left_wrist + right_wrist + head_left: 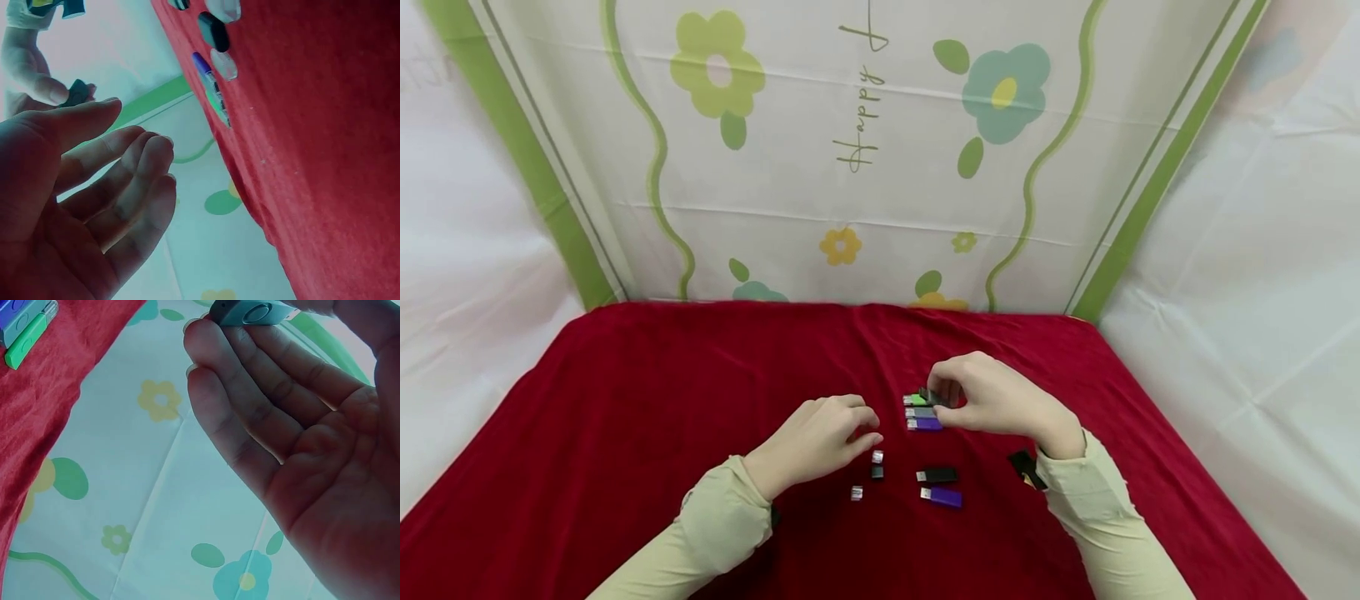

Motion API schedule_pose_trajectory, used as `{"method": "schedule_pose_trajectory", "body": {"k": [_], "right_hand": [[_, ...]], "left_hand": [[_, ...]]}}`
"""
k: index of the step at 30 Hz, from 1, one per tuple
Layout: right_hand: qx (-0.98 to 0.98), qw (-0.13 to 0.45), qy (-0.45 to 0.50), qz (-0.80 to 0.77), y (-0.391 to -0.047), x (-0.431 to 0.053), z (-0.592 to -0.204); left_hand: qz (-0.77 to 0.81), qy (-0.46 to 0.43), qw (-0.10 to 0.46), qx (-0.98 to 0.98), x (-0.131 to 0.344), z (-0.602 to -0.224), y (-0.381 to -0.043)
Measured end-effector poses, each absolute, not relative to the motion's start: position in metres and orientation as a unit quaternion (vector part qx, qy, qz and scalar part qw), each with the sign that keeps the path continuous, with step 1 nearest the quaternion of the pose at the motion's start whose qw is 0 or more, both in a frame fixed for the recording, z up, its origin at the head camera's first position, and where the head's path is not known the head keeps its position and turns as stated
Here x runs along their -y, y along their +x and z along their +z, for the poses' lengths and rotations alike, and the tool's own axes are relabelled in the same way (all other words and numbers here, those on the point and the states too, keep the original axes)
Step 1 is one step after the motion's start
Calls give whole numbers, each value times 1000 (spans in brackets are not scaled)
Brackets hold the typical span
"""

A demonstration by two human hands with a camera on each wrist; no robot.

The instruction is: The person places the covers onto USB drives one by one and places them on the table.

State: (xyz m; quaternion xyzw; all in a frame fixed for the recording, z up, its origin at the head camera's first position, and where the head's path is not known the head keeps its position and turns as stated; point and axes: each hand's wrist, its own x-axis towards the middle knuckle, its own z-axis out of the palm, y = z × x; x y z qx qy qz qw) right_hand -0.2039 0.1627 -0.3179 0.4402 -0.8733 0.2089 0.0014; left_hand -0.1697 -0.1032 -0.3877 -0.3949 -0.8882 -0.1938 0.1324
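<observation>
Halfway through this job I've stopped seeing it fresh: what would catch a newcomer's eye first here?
Probably the deep red cloth, spread below the pale flowered backdrop. Next, the right hand pinching a dark USB stick by a neat row of green, grey and purple sticks. The left hand, holding nothing, hovers near three loose caps.

Red cloth (pixel 715 367) covers the bench (pixel 625 433). On it lie a green stick (pixel 918 400), grey stick (pixel 923 412), black stick (pixel 942 475), two purple sticks (pixel 946 497) and three little caps (pixel 877 472).
</observation>
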Motion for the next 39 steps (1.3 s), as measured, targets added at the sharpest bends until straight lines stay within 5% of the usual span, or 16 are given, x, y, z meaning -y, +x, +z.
{"method": "schedule_pose_trajectory", "body": {"k": [24, 39], "right_hand": [[875, 0, 437, 210, -199, -153, -314], [875, 5, 440, 205, -199, -149, -314]], "left_hand": [[-96, -428, 16, 899, 91, -387, -180], [-72, -428, 13, 901, 89, -396, -182]]}}
